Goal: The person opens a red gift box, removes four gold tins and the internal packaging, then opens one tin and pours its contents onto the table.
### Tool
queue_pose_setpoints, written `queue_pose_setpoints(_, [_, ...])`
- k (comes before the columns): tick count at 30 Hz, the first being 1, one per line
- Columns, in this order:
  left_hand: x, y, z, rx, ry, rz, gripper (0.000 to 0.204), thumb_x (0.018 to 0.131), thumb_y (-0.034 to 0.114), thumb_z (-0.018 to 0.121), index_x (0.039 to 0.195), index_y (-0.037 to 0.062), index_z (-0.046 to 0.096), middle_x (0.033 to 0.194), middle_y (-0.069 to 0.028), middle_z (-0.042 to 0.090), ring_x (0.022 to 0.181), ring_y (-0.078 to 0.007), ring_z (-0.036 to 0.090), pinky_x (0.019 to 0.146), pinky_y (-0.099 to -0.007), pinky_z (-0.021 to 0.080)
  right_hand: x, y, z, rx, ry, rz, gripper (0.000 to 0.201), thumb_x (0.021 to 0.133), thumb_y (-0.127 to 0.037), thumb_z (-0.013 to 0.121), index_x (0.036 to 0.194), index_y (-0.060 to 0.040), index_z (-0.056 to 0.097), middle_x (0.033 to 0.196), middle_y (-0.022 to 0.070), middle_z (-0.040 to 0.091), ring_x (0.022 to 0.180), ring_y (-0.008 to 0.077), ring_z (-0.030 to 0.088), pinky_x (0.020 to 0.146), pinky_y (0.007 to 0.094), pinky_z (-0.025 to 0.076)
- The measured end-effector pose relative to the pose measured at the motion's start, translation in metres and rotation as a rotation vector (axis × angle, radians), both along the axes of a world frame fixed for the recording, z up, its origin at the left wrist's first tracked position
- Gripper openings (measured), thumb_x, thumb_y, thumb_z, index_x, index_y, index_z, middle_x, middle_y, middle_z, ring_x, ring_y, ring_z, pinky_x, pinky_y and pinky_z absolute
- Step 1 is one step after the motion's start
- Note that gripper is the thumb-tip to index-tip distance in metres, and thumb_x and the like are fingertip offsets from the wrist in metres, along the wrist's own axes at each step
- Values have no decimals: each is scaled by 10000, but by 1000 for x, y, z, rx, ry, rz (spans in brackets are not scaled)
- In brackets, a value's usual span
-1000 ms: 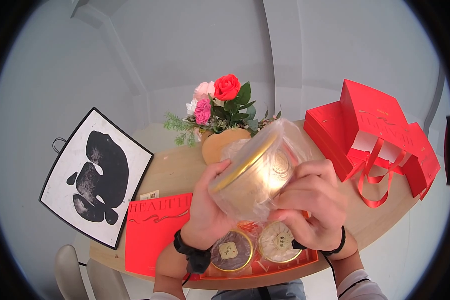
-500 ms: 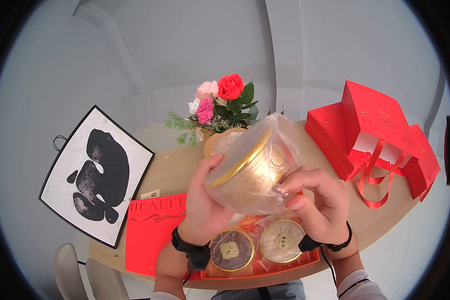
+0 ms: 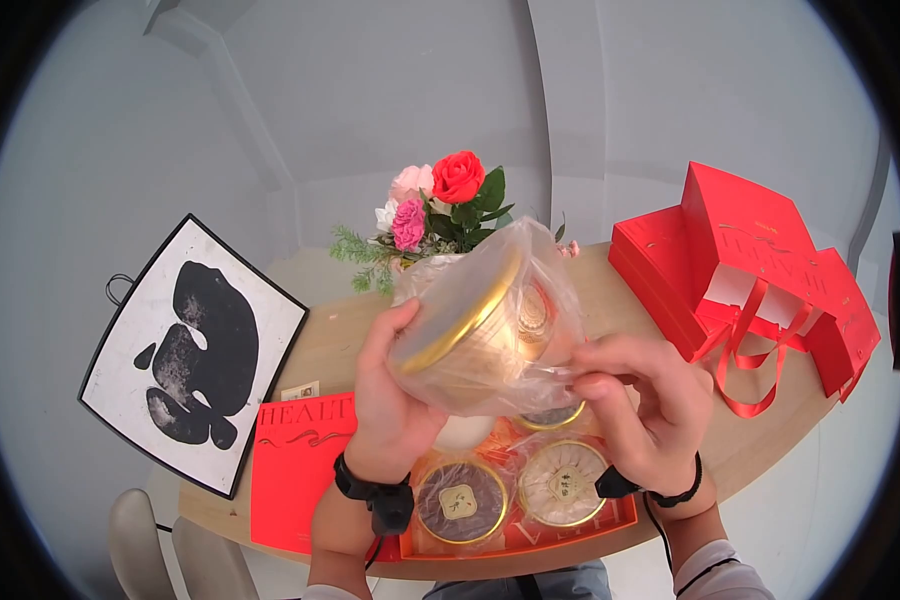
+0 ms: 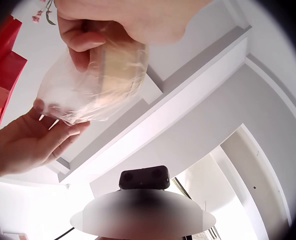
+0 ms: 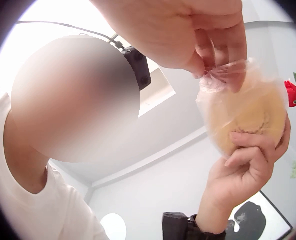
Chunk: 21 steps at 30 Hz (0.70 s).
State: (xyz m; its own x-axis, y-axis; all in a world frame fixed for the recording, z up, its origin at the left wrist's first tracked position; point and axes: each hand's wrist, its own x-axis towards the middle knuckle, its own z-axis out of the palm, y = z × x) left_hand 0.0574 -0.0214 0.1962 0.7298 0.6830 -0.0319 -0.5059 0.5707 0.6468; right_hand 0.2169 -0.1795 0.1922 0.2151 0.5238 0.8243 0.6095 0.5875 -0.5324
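A round gold-rimmed tin is held up tilted over the table, wrapped in a clear plastic bag. My left hand grips the tin from its left side. My right hand pinches the gathered plastic at the tin's lower right between thumb and fingers. In the right wrist view, the tin's yellow end shows through the film with a circular emblem. Below the hands lies an open red-orange box holding a dark-topped tin, a pale-topped tin and another partly hidden tin.
A red "HEALTH" box lid lies left of the open box. Behind it leans a framed black-and-white picture. Flowers stand at the back. Red gift boxes with a ribbon occupy the table's right end.
The tin has moved a little left and down with my left hand. My right hand has shifted right, drawing the plastic out from the tin. More of the box's tins show below.
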Motion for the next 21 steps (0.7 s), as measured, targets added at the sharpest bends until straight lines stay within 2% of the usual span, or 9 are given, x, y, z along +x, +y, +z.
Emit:
queue_pose_setpoints(6, [1,1,3,32,17,39,382,991,318,524,1237,43,621,1175,-84,692,1056,-223,678,946,-404,543,3,0,-2,116,-125,-144,230,839,102,723,1047,33,651,946,131,742,764,213,709,654,284,560])
queue_pose_setpoints(10, [0,0,6,65,31,36,382,989,324,528,1233,46,622,1171,-83,694,1035,-219,691,909,-402,568,5,6,-4,210,-151,-150,240,814,115,738,1019,29,646,921,124,736,749,234,693,644,298,553])
queue_pose_setpoints(16, [1,1,6,62,33,35,387,988,324,528,1240,45,617,1155,-83,699,1028,-226,697,903,-412,574,4,2,-6,193,-73,-110,241,832,106,737,1032,29,627,918,143,731,747,229,686,662,318,558])
queue_pose_setpoints(21, [1,3,3,39,16,-9,393,989,321,526,1249,40,611,1176,-95,693,1044,-238,693,916,-418,569,9,2,-5,136,11,11,220,864,89,723,1047,47,609,955,156,718,793,195,700,664,283,577])
